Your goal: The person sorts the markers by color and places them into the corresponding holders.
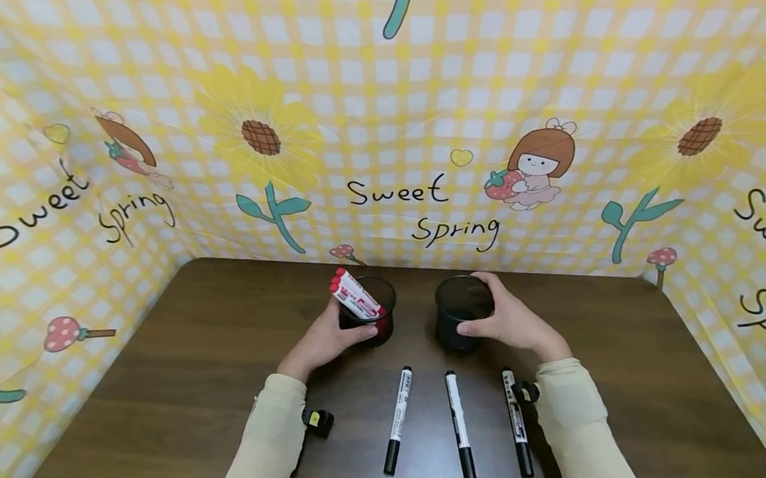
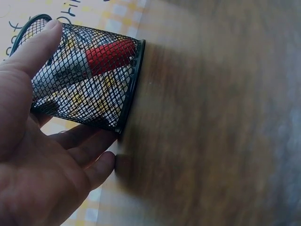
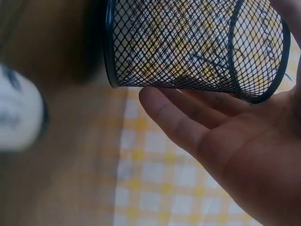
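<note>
My left hand (image 1: 326,337) grips a black mesh pen cup (image 1: 386,330), thumb on the near side and fingers round the outside. White markers with red ends (image 1: 358,297) lean to the left in that cup. The left wrist view shows a red cap (image 2: 112,56) through the mesh, near the cup's base. A second black mesh pen cup (image 1: 451,333) stands to the right, with my right hand (image 1: 513,319) holding its right side between thumb and fingers. No markers show through its mesh (image 3: 178,44) in the right wrist view.
Three white markers with black caps lie on the brown table (image 1: 136,400) in front of the cups: a left one (image 1: 400,413), a middle one (image 1: 458,421) and a right one (image 1: 515,421) beside the right wrist camera (image 1: 527,392). Yellow checked cloth (image 1: 376,122) walls the back and sides.
</note>
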Demonstrator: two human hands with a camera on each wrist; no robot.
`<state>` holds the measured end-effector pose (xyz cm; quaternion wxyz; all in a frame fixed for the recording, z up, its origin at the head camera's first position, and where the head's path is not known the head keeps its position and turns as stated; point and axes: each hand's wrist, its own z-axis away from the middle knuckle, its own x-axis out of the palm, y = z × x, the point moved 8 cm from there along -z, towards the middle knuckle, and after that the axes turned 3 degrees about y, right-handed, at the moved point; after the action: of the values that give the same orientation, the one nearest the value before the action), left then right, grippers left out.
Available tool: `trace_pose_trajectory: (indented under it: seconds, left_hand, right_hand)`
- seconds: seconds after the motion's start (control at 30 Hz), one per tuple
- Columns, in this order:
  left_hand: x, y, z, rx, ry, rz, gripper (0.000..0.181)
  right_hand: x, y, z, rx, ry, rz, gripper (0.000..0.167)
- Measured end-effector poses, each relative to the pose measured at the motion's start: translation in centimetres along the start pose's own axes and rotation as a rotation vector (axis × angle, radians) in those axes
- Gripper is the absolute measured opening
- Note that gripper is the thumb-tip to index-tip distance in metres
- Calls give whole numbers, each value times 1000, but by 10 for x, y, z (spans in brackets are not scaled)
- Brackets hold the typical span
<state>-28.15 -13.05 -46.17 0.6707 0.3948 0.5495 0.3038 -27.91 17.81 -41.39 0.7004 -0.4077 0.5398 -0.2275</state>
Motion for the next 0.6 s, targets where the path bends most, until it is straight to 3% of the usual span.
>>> trace_pose_trajectory:
  seconds: [0.17,0.4,0.6]
  left_hand:
    - [2,2,1,13,-5,4,113]
    - [2,2,2,14,-9,5,113]
    - [0,2,1,17,-10,5,111]
  right_hand:
    - [-1,3,6,9,11,28,106]
    - [7,0,-1,-15,18,104,106]
    - [4,8,-8,-82,69,51,100]
